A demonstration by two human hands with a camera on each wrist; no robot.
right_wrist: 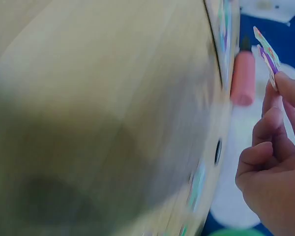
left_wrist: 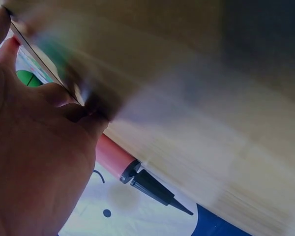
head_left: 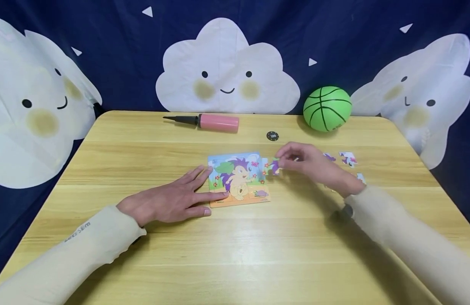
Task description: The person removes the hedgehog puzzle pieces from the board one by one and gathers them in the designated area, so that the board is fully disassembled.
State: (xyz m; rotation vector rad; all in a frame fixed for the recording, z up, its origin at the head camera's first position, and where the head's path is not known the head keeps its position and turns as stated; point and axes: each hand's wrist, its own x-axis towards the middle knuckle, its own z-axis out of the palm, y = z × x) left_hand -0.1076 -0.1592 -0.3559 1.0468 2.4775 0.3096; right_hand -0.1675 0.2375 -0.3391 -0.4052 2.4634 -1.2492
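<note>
A hedgehog picture puzzle [head_left: 240, 184] lies flat on the wooden table in the head view. My left hand [head_left: 172, 200] rests on its left side, fingers straight and spread, the index finger reaching over the picture. Just off the puzzle's right edge, my right hand [head_left: 313, 163] pinches a puzzle piece [head_left: 275, 167] with purple, green and red flower print. In the right wrist view that piece [right_wrist: 269, 54] is held up between thumb and index finger, tilted on edge. Several loose puzzle pieces [head_left: 348, 159] lie right of my right hand, partly hidden by it.
A pink hand pump [head_left: 219, 123] with a black nozzle lies along the table's back edge. Right of it are a black round chip [head_left: 272, 136] marked 100 and a green ball [head_left: 328, 109]. A dark blue cloth with white clouds [head_left: 227, 72] hangs behind the table.
</note>
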